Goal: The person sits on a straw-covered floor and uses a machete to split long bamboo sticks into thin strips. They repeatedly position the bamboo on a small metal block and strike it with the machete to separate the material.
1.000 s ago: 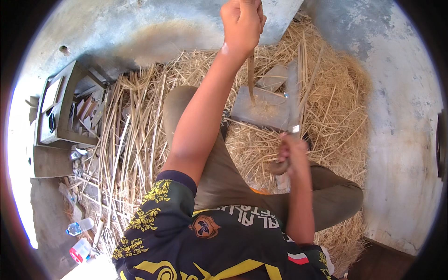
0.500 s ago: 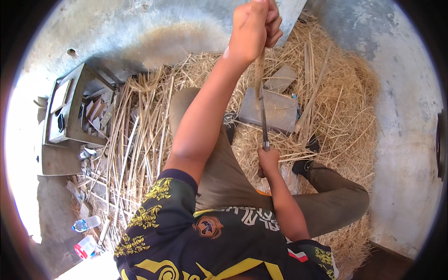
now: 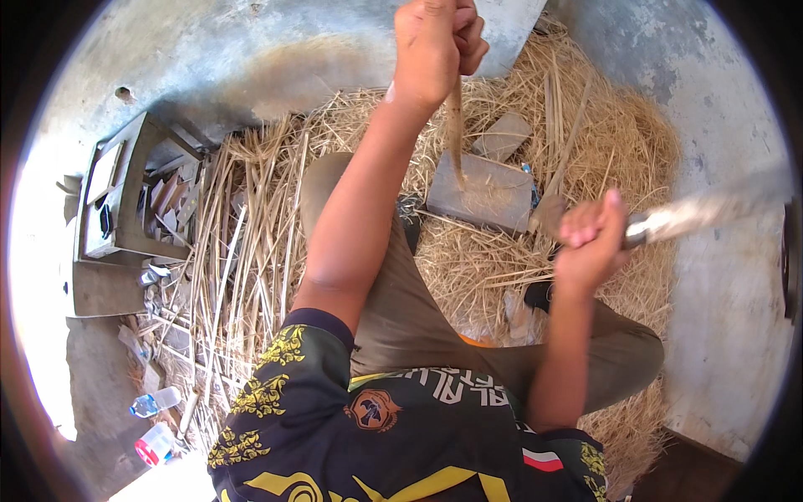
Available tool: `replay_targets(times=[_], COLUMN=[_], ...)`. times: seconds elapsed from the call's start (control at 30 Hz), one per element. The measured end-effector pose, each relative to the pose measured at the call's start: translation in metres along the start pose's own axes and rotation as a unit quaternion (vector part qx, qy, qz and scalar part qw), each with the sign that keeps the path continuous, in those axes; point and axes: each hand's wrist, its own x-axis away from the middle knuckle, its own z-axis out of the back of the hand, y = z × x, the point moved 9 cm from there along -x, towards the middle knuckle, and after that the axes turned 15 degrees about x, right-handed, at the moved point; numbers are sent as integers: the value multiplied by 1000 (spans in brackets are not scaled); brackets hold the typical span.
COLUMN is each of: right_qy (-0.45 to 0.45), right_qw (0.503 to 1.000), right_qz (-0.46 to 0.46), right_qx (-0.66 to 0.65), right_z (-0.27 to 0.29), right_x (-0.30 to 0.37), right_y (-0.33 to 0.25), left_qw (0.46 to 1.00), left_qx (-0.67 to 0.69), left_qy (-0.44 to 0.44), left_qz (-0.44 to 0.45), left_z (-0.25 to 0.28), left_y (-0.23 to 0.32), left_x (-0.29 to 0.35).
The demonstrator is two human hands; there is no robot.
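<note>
left hand (image 3: 435, 46) fists a thin stick (image 3: 456, 134) upright over the wooden block (image 3: 489, 191), top centre; right hand (image 3: 590, 243) grips a blurred blade (image 3: 711, 209). best strike clear of fingers.

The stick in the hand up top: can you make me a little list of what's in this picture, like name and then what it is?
left hand: closed around a thin stick, held upright
stick's lower end: on a flat grey block
right hand: grips a blade, blurred, pointing right
sitting on: straw spread over the concrete floor
far left: low wooden frame with scraps
bottom left: plastic bottle
</note>
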Motion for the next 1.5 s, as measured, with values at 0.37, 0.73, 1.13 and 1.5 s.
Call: replay_targets(times=[0.37,0.73,1.13,1.5], right_qy=[-215,7,-231,-200], right_qw=[784,956,743,843], right_qz=[-407,-198,-266,-431], right_qx=[416,216,569,251], right_z=[46,5,71,-2], right_x=[139,10,137,111], right_y=[297,81,302,224], left_qw=[996,989,970,943], left_qx=[-19,-91,-124,-161], left_qy=[-84,20,38,126], left_qz=[-36,-118,-205,-263], left_z=[-19,-7,-11,34], left_y=[15,19,28,50], left_x=[6,10,17,2])
